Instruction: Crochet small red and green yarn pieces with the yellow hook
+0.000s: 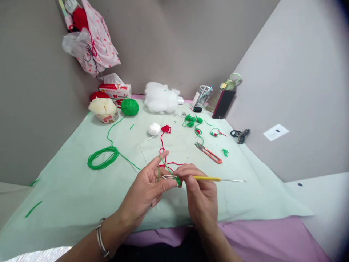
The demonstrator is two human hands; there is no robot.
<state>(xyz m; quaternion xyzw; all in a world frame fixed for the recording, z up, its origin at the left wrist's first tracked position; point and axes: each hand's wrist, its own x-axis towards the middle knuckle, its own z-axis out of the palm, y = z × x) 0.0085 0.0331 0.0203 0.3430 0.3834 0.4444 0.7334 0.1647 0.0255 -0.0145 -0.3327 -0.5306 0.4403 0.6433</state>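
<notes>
The right hand [200, 189] is closed around a crochet hook [215, 178] with a yellow handle. Its thumb and fingers pinch the hook near the front, and the thin metal tail sticks out to the right. The left hand [148, 185] pinches a tiny green crochet piece [178, 180] between thumb and finger, right at the hook's tip. The green yarn [159, 165] loops over the raised pointing finger of that hand.

To do this stitch well, I think the yarn on that finger should stay gently tight, not loose and not pulled hard. The little piece is very small, so the pinch should sit close to the hook tip, so the piece does not spin.

From the hand, the green yarn runs left across the pale green cloth [68, 189] to a loose green coil [102, 158], then up to a green yarn ball [129, 107]. The coil gives slack, so the ball need not roll.

Red yarn [163, 145] lies just behind the hands and could get caught. Red snips [208, 153] lie near, to the right. Small finished green bits [191, 120] sit farther back.
</notes>
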